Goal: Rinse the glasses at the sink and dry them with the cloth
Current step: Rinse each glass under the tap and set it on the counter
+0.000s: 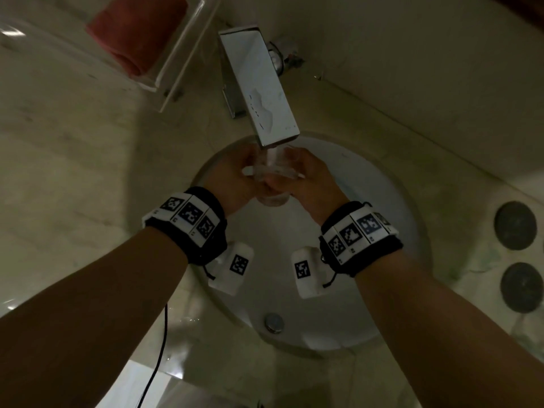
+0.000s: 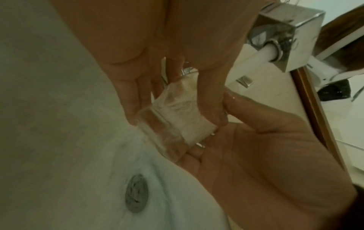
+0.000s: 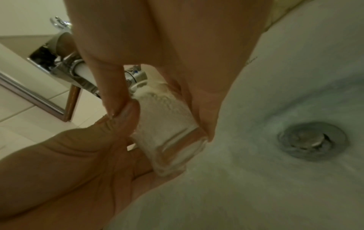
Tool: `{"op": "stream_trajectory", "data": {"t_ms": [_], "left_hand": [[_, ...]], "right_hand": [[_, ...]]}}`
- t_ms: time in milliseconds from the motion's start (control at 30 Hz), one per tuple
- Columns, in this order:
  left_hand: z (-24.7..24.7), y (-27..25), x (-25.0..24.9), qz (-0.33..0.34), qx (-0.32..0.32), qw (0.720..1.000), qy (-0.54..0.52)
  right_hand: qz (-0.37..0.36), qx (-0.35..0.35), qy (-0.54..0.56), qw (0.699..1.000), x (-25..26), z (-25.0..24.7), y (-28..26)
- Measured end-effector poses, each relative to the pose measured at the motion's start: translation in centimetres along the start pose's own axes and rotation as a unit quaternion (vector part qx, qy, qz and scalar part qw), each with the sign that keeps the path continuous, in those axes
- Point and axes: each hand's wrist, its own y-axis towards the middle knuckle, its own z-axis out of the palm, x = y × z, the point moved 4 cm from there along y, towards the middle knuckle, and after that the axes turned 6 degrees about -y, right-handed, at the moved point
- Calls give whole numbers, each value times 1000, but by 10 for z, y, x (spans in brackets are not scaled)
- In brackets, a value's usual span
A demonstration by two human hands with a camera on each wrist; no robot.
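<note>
A clear glass (image 1: 272,184) is held under the water running from the flat chrome faucet (image 1: 259,92), above the round white sink (image 1: 382,207). My left hand (image 1: 244,172) grips the glass (image 2: 177,124) between fingers (image 2: 128,96) and thumb. From the other side my right hand (image 1: 309,178) holds the same glass (image 3: 169,132), its thumb meeting the left thumb (image 3: 126,118). Water foams white inside the glass. A red cloth (image 1: 138,33) lies folded in a clear tray (image 1: 182,63) at the back left of the counter.
The drain plug (image 1: 274,322) sits at the near side of the basin. Two dark round discs (image 1: 515,225) lie on the counter at the right. A black cable (image 1: 160,348) hangs below the left arm. The wall runs behind the faucet.
</note>
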Motion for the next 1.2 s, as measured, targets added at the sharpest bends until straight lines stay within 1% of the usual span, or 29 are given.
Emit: {"op": "stream_trajectory", "data": {"t_ms": [100,267,400,533,600,667,733,800,900,1033,1133,1200], "left_hand": [[1,0,1,7,-1,999,-36],[3,1,0,18,16,999,-35],[5,-2,0,7,41,997,-67],[5,-3,-1,7,37,996,-76],[6,-3,-2,7,37,997,-64],[4,-2,-2,9,33,999,-33],[3,-1,-1,13,21,1000,14],[3,-2,-1,-5,11,999,52],[6,-4,2,-51,4,997,49],[7,-5,7,-124,-6,991,50],[13,-6,7,-145,7,988,58],[17,-7,8,-153,14,986,60]], "right_hand": [[-21,-12,-7,1000,-3,-6,2],[-45,-28,-5,999,-5,-9,2],[-66,-16,-25,997,-7,-13,1],[-78,-9,-29,996,-7,-13,3],[-75,-14,-32,997,-6,-12,2],[-54,-18,-24,998,-7,-12,1],[-16,-19,-15,1000,-10,-10,4],[26,-21,-21,999,-12,-7,7],[89,-40,-49,994,-16,-5,10],[148,-61,-57,985,-31,-4,9],[174,-71,-38,981,-31,-6,-5],[200,-71,7,977,-23,-9,-20]]}}
